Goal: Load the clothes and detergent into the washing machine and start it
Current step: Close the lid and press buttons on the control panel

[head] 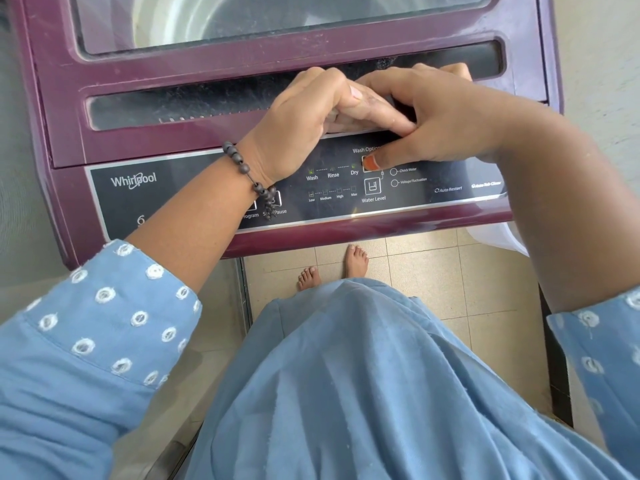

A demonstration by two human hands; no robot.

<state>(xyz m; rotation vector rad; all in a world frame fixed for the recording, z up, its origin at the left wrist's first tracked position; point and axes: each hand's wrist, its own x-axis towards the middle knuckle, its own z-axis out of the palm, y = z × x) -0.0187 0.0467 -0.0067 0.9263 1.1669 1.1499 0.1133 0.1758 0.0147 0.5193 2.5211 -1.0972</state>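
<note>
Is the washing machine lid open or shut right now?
Shut. The washing machine lid lies flat over the drum, which shows only through its window, and both the left hand and right hand rest at its front edge.

The washing machine's control panel point(194, 188) reads Whirlpool, 6, Wash, Rinse, Dry, Water Level, Auto Restart.

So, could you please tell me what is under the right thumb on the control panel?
The right thumb covers the Wash Options button on the panel; only its edge shows. Wash, Rinse and Dry labels sit beside it. The button's symbol is hidden.
</note>
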